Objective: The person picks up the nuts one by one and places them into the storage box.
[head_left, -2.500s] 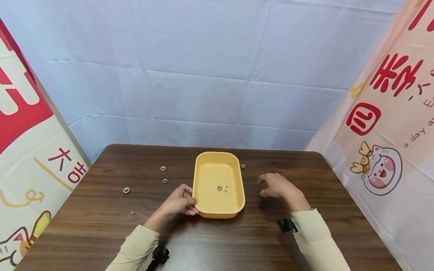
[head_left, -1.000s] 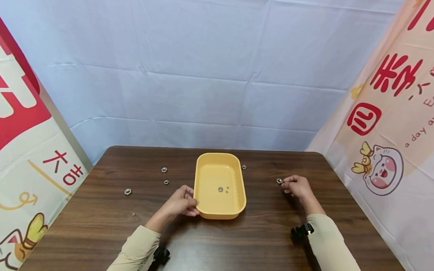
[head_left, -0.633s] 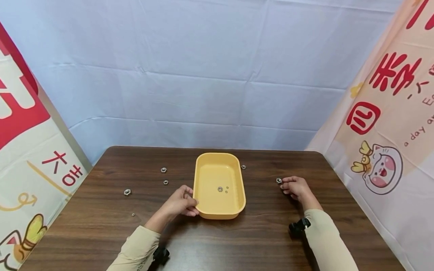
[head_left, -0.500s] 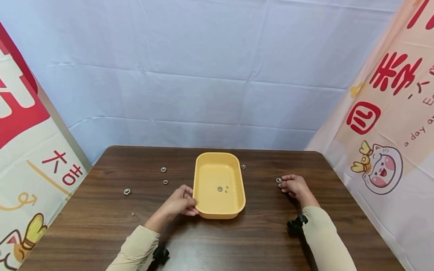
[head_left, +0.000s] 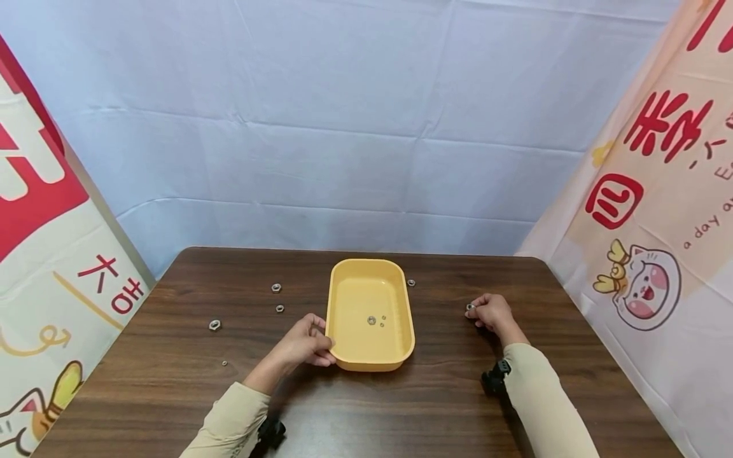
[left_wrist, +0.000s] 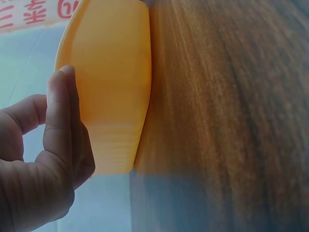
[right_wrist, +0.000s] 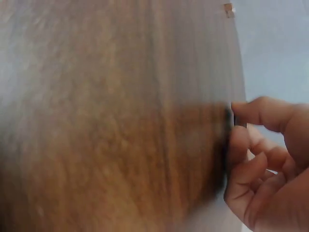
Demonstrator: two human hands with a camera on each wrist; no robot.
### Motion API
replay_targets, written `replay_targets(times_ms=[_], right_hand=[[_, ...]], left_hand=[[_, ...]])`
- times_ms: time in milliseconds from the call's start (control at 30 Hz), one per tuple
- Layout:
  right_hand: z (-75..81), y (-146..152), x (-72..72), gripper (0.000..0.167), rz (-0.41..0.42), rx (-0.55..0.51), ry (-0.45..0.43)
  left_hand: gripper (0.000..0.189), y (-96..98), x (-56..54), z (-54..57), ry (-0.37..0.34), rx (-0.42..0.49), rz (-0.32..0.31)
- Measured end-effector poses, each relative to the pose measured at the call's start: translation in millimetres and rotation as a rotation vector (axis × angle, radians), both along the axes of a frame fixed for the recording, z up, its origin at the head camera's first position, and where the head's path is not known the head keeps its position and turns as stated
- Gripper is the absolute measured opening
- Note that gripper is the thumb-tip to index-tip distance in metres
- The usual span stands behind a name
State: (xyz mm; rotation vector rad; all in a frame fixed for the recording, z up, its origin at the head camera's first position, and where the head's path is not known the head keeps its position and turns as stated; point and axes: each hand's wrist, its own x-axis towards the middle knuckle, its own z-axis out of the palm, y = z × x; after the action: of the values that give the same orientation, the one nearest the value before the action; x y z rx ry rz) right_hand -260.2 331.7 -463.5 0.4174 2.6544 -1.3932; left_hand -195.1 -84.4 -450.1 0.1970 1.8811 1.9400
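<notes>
A yellow rectangular tray (head_left: pixel 370 367) stands on the dark wooden table, with several small metal nuts, one of them a hex nut (head_left: pixel 371 320), on its floor. My left hand (head_left: pixel 303 343) holds the tray's near left corner by the rim; the left wrist view shows its fingers (left_wrist: pixel 59 116) against the tray wall. To the right of the tray, my right hand (head_left: pixel 491 313) pinches a metal hex nut (head_left: pixel 470 307) between thumb and fingertips, low over the table. In the right wrist view the curled right hand (right_wrist: pixel 265 164) mostly hides this nut.
Left of the tray lie a large nut (head_left: pixel 214 325), two mid-sized nuts, one (head_left: pixel 277 288) farther back than the other (head_left: pixel 280 308), and a tiny nut (head_left: pixel 224 363). Another nut (head_left: pixel 411 282) sits beside the tray's far right side. A pale cloth hangs behind the table (head_left: pixel 366 420).
My right hand has moved right from near the tray to the hex nut and now pinches it, having shifted slightly left in the last half second. The left hand and tray have stayed put.
</notes>
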Motion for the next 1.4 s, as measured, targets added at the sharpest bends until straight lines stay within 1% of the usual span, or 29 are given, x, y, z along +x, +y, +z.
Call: replay_targets(times_ms=[67, 133, 200, 267, 333, 400, 567, 633, 700, 800, 967, 1133, 1267, 1400], right_hand=[[2.3, -0.5, 4.0, 0.023, 0.039, 0.014, 0.002], [5.3, -1.8, 7.7, 0.021, 0.083, 0.002, 0.001], [8.0, -2.9, 10.5, 0.022, 0.119, -0.030, 0.004], [9.6, -4.4, 12.5, 0.024, 0.133, -0.082, 0.019], [9.9, -6.1, 14.3, 0.027, 0.131, -0.158, 0.052], [9.4, -8.7, 17.1, 0.030, 0.131, -0.243, 0.103], [8.6, -18.3, 23.0, 0.027, 0.093, -0.533, 0.241], [7.9, -21.3, 24.8, 0.025, 0.068, -0.632, 0.271], [7.1, -23.3, 26.3, 0.024, 0.046, -0.699, 0.289], [6.5, -24.1, 28.4, 0.025, 0.028, -0.729, 0.293], [9.4, -25.0, 31.2, 0.024, 0.015, -0.696, 0.267], [16.9, -32.4, 31.9, 0.030, 0.023, -0.708, 0.237], [24.5, -42.4, 30.5, 0.035, 0.035, -0.722, 0.241], [31.7, -50.8, 29.1, 0.034, 0.066, -0.714, 0.242]], left_hand=[[0.038, 0.3, 1.2, 0.0, -0.005, -0.003, 0.001], [0.038, 0.6, 1.9, -0.3, -0.006, -0.003, 0.002], [0.038, 0.7, 2.3, -0.4, -0.007, -0.004, 0.003], [0.039, 0.8, 2.3, -0.2, -0.003, -0.003, 0.006], [0.039, 1.0, 2.2, 0.3, -0.002, -0.003, 0.010], [0.039, 1.5, 1.8, 0.4, -0.002, -0.005, 0.016], [0.040, 2.5, 0.7, 0.6, 0.001, -0.004, 0.033], [0.039, 2.6, 0.9, 0.9, 0.003, -0.004, 0.036], [0.039, 2.5, 1.4, 1.2, 0.004, -0.004, 0.039], [0.039, 2.1, 2.4, 0.7, 0.002, -0.002, 0.035], [0.039, 2.5, 3.0, 0.0, 0.007, -0.004, 0.020], [0.039, 2.1, 2.4, 0.1, 0.011, -0.010, 0.017], [0.039, 1.3, 1.7, -0.6, 0.010, -0.005, 0.020], [0.038, 0.7, 1.2, -1.4, 0.006, 0.002, 0.022]])
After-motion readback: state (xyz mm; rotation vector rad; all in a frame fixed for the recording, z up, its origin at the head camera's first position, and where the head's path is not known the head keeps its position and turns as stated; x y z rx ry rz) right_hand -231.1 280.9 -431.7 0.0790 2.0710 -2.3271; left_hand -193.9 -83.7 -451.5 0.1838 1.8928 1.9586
